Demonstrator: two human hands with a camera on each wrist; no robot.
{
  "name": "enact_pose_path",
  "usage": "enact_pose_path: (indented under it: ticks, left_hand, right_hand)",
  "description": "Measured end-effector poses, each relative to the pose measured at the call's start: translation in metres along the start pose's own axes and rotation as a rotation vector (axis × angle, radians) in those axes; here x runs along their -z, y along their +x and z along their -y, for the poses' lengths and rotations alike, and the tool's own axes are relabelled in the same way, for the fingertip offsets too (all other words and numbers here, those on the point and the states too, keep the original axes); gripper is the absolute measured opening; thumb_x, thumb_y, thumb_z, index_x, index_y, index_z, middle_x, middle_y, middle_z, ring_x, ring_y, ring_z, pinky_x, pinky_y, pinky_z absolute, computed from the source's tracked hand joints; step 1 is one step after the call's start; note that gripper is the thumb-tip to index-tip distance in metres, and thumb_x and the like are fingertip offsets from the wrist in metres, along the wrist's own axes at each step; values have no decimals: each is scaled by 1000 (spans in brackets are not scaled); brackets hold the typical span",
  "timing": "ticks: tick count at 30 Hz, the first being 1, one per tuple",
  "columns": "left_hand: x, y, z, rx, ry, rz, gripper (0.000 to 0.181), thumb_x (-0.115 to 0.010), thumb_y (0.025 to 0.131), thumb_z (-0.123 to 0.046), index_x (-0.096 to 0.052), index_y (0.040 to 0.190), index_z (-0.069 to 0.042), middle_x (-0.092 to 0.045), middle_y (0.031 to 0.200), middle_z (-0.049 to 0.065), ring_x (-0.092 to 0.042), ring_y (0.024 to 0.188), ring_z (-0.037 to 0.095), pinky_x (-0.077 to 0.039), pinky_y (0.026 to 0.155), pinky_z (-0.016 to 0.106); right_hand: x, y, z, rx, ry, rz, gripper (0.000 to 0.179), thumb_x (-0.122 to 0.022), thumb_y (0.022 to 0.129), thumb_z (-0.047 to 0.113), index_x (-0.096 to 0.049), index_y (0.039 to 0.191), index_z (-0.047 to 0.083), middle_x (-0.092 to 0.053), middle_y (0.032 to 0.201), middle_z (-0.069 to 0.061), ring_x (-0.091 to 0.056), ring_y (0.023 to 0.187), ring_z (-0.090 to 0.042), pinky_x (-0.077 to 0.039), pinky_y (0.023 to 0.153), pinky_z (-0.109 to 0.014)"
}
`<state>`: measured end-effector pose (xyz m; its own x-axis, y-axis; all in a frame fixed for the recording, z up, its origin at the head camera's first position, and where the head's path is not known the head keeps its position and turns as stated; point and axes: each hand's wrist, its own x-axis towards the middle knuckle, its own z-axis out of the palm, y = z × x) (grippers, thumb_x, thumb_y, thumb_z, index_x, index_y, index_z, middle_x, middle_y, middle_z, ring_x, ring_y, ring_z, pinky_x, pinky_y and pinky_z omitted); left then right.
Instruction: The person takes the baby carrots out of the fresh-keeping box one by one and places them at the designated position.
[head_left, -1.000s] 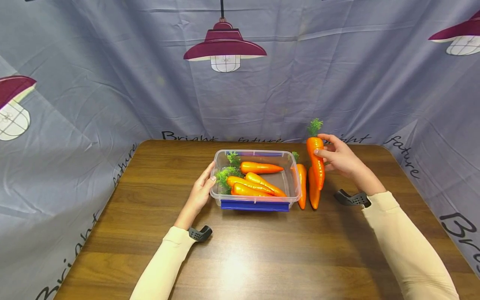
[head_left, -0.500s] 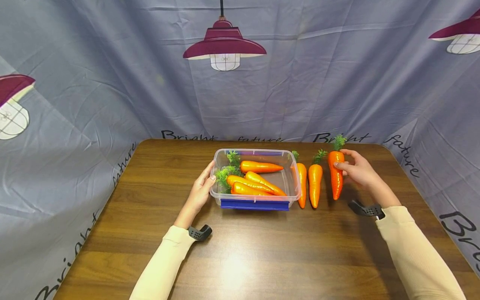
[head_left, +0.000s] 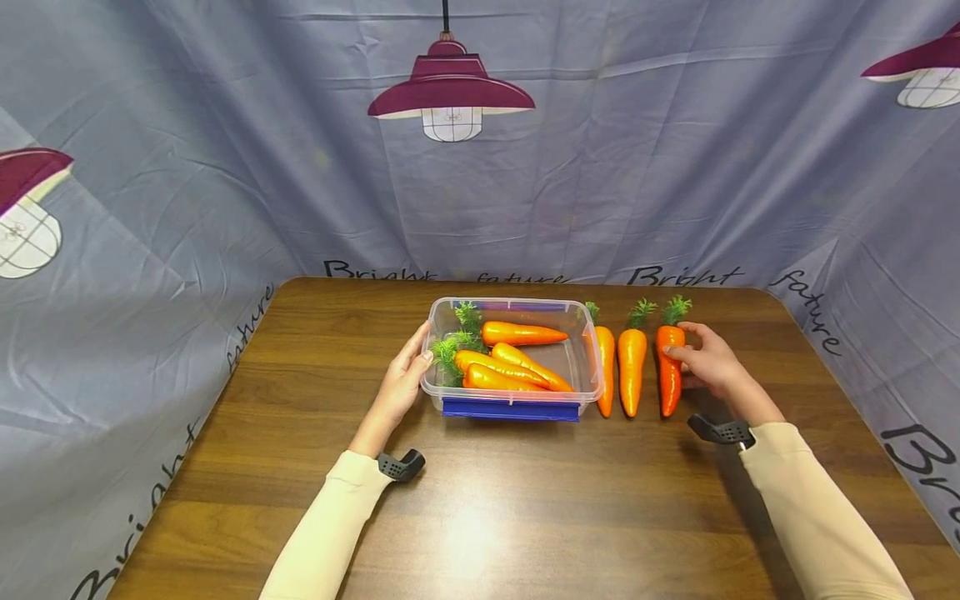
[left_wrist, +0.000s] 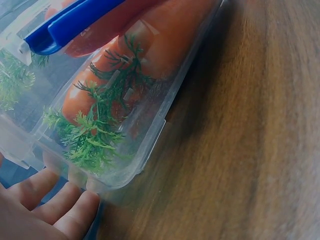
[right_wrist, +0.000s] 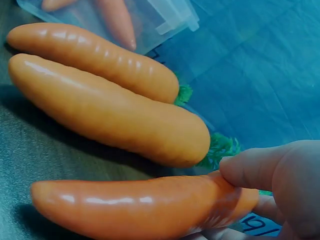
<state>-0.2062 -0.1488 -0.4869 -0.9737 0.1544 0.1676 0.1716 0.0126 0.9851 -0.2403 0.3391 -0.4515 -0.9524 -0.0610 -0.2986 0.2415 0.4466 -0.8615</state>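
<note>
My right hand (head_left: 708, 360) pinches a deep-orange carrot (head_left: 670, 367) near its leafy top, thumb on the near side. This carrot points toward me, low at the table, in line with two lighter carrots. The middle carrot (right_wrist: 110, 110) and the far-left carrot (right_wrist: 95, 60) lie side by side in the right wrist view. A clear plastic container (head_left: 512, 397) with a blue clip stands left of them. My left hand (head_left: 402, 377) holds its left end, thumb at the rim and fingers against the outer wall. Several carrots (head_left: 522, 334) with green tops (left_wrist: 95, 145) lie inside.
Everything stands on a brown wooden table (head_left: 480, 500). A grey-blue curtain (head_left: 600, 167) with printed lamps and lettering hangs close behind the table's back edge and along both sides. Each wrist wears a black mount (head_left: 401, 465).
My right hand has carried the deep-orange carrot rightward from above the middle carrot, then lowered it beside that one. My left hand and the container have stayed in place.
</note>
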Motion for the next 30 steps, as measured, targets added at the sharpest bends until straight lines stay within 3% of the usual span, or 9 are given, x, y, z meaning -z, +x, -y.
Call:
enact_pose_path:
  ticks: [7, 12, 15, 30]
  left_hand:
    - [0, 0, -1, 1, 0, -6, 56, -41, 106, -7, -27, 160, -1, -21, 170, 18, -25, 155, 39, -33, 116, 17]
    - [0, 0, -1, 5, -1, -7, 56, -40, 106, -6, -27, 160, -1, -21, 169, 19, -23, 156, 38, -25, 126, 42]
    - [-1, 1, 0, 5, -3, -8, 55, -40, 106, -5, -28, 159, 0, -21, 169, 21, -22, 156, 39, -22, 126, 51]
    - [0, 0, -1, 8, 4, -9, 56, -41, 106, -7, -28, 160, -1, -21, 169, 19, -22, 157, 37, -22, 126, 50]
  right_hand:
    - [-3, 2, 0, -34, -49, 3, 77, -54, 103, 21, -7, 158, -5, -51, 114, -18, -57, 72, -5, -63, 67, -35]
    - [-5, 1, 1, -48, -50, 8, 78, -57, 103, 21, -9, 159, -4, -46, 129, -31, -59, 76, -5, -64, 68, -35]
    - [-6, 1, 2, -62, -43, 14, 79, -58, 102, 20, -9, 159, -4, -41, 137, -36, -60, 78, -6, -65, 71, -37]
    - [-13, 2, 4, -62, -3, -4, 77, -58, 103, 21, -11, 159, -4, -40, 140, -34, -60, 78, -5, -64, 70, -33]
